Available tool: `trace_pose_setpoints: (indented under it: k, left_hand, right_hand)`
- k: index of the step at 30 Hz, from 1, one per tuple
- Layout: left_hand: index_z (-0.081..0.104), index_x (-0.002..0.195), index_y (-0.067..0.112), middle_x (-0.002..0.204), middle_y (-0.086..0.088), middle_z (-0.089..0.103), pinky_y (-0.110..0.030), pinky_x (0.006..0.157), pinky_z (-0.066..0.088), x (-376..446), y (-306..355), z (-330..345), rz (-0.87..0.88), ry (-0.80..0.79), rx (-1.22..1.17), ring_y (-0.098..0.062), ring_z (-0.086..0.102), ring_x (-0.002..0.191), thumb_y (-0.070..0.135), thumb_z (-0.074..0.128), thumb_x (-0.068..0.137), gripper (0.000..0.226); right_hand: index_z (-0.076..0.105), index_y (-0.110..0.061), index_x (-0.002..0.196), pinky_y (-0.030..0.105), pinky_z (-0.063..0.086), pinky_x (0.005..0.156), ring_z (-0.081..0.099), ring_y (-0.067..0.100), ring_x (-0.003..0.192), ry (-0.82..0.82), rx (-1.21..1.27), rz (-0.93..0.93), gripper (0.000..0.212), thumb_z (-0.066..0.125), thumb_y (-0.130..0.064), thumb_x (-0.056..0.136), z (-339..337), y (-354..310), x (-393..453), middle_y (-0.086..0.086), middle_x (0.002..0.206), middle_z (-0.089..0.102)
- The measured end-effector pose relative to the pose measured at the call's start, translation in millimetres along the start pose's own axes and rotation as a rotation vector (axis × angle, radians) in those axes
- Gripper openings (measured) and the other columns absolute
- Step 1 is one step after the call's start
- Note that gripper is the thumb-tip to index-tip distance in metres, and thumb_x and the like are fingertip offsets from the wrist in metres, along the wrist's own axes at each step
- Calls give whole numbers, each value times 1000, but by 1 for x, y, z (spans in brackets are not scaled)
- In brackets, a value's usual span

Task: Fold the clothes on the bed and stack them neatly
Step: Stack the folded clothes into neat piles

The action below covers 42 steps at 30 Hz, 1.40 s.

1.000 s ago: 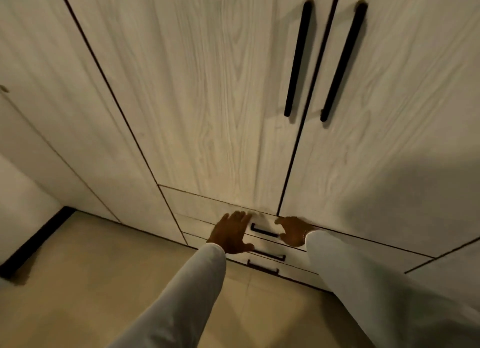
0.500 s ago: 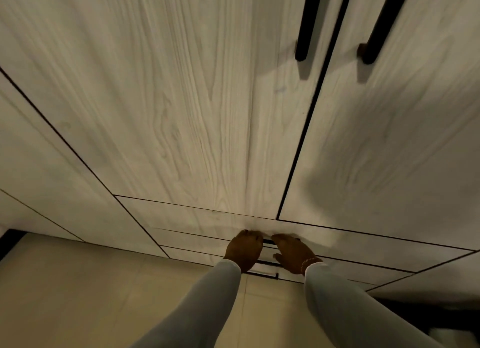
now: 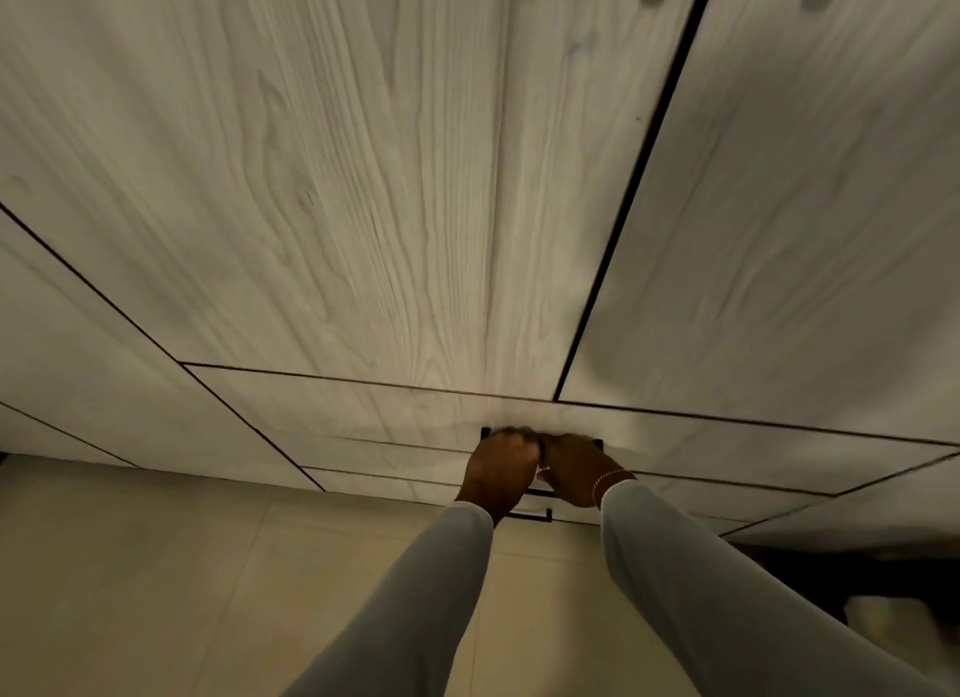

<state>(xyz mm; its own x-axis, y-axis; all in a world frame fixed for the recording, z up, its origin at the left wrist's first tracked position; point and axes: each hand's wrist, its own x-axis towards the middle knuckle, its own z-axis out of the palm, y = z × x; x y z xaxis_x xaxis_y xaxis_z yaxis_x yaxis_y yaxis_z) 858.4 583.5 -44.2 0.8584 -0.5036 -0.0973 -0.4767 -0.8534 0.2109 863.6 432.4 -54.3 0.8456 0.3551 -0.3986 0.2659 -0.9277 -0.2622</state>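
I see both hands curled round the top drawer handle (image 3: pixel 540 439): left hand (image 3: pixel 498 467), right hand (image 3: pixel 576 470). Pull evenly, straight toward me, so the drawer does not skew. Clothes and bed: not in view

left hand (image 3: pixel 498 467) curled | right hand (image 3: pixel 574 467) curled | knuckles touching, arms outstretched

top drawer handle (image 3: pixel 540 433) mostly hidden behind both hands, fingers blurred, door handles cropped at top edge
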Motion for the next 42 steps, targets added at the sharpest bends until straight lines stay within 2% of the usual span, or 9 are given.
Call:
trace_pose_setpoints:
  k: [2,4,7,10,13,17,24,31,42]
  left_hand:
    - [71,107,4,102,-17,73,-44,89,57,-5,3,7,-7,10,11,-34,71,92,8,75,85,22]
    - [71,101,8,93,-12,71,-42,88,58,-10,5,20,-38,-13,43,-29,70,86,17,89,70,37]
    - [70,99,12,91,-8,69,-40,85,58,-21,11,31,-39,3,70,-26,68,85,26,95,58,50]
    - [70,104,10,95,-10,70,-41,89,56,-26,6,33,-14,33,22,-28,68,89,18,88,69,40]
    - [62,123,1,120,-19,66,-44,104,46,-20,4,18,52,-55,-19,-37,62,112,6,60,95,29]
    - [59,131,5,133,-15,61,-36,107,44,-21,8,12,25,-63,-35,-30,58,121,11,47,105,29]
    - [62,127,6,131,-15,61,-36,103,44,-71,24,29,-34,-63,-87,-31,58,119,11,44,105,29]
    - [65,119,9,124,-14,66,-41,99,48,-137,55,43,-102,-40,-116,-33,62,113,9,47,102,25]
    - [66,116,14,121,-9,68,-40,98,50,-220,91,59,-173,-29,-164,-30,64,111,12,47,102,23]
  right_hand:
    - [57,-10,132,33,44,103,61,26,117,4,8,7,45,70,-28,93,4,1,-2,7,127,66]
    - [58,-12,130,33,43,104,61,25,117,20,4,10,47,75,-29,89,7,1,-5,6,127,66]
    - [58,-12,129,34,44,104,62,25,115,72,25,-17,47,75,-29,88,12,-3,-11,5,124,68]
    - [58,-12,128,33,44,103,62,28,115,92,39,-13,43,71,-30,91,17,-5,-18,6,123,68]
    - [55,-10,134,33,42,106,60,31,120,78,27,-4,44,67,-22,94,18,-10,-26,10,129,66]
    - [50,-9,142,34,42,110,60,31,123,62,-1,-4,47,62,-12,97,20,-17,-37,12,135,63]
    - [48,-10,147,31,36,113,56,30,129,87,72,-61,51,54,-3,97,48,-30,-85,11,141,59]
    - [53,-9,140,26,31,113,52,28,131,90,80,-64,41,49,-1,100,78,-53,-135,11,141,58]
    - [47,-6,146,34,28,120,47,33,137,44,77,-85,48,49,0,98,123,-83,-199,13,148,52]
